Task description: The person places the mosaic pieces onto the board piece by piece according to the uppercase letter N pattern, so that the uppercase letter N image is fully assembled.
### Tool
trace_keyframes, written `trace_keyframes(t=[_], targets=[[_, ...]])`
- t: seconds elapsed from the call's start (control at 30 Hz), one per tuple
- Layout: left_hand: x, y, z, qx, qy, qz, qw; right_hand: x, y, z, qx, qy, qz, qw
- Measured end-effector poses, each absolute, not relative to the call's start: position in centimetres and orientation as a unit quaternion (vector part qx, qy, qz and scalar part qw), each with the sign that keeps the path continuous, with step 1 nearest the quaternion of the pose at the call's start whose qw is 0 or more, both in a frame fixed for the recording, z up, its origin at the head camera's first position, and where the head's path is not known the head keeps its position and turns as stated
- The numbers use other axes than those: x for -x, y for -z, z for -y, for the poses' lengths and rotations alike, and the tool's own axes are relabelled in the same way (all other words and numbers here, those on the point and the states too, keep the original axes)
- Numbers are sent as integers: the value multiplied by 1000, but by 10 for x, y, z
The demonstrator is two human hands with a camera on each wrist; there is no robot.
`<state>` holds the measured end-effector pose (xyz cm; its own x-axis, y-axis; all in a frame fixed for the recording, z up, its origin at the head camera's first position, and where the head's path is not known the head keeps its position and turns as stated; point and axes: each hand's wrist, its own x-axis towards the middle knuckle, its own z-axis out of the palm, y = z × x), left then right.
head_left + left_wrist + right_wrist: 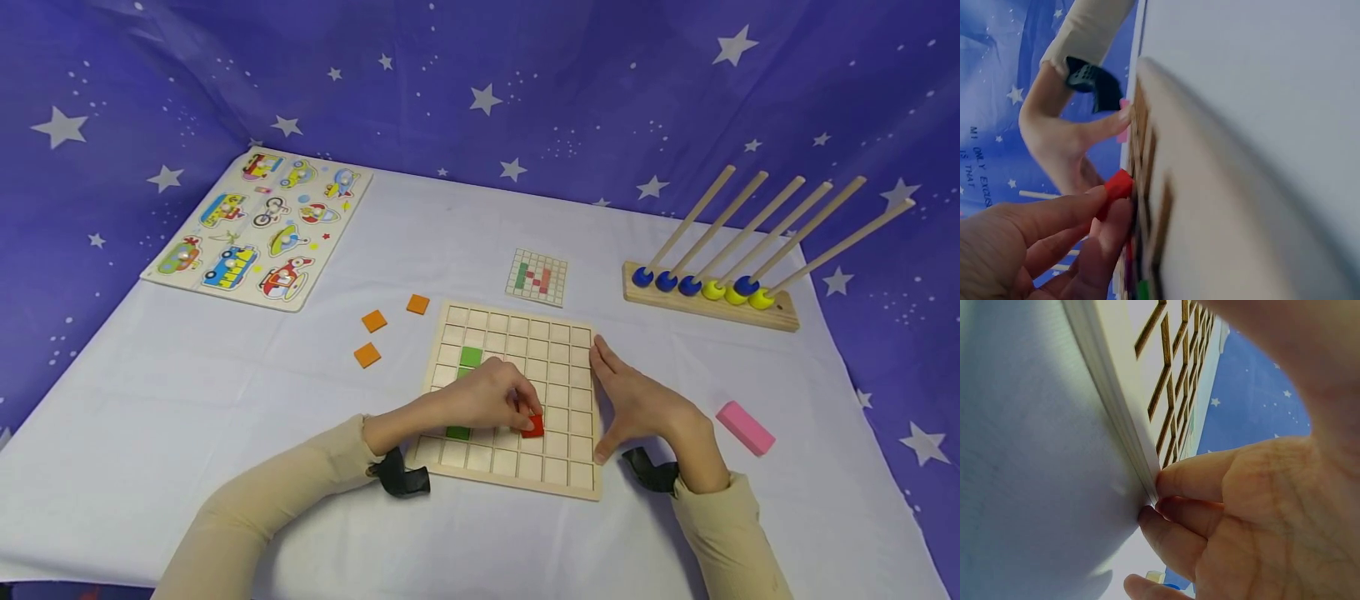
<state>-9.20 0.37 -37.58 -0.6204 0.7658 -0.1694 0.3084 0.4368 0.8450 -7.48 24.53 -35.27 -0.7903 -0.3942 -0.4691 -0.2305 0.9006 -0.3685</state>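
My left hand (487, 400) pinches a red square tile (532, 427) between thumb and fingers, over the lower middle of a wooden grid board (558, 400). In the left wrist view, that red tile (1117, 187) is tilted against the board's surface. Green tiles (471, 357) line a left column of the grid, partly covered by the left hand. My right hand (641, 404) rests with extended fingers and spread thumb along the board's right edge. The right wrist view shows its fingertips (1175, 482) touching the board's rim (1113, 394).
Three orange tiles (374, 321) lie left of the board. Behind it is a small pattern card (536, 277). A vehicle puzzle (258, 229) lies back left. At back right stands a wooden base (708, 304) with rods and beads; a pink block (746, 427) lies right.
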Motion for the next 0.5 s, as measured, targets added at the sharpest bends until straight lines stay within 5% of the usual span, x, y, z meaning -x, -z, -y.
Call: trace_keyframes(t=[0.5], targets=[[84, 375, -8, -398, -350, -810, 253, 75, 352, -245, 168, 155, -933, 279]])
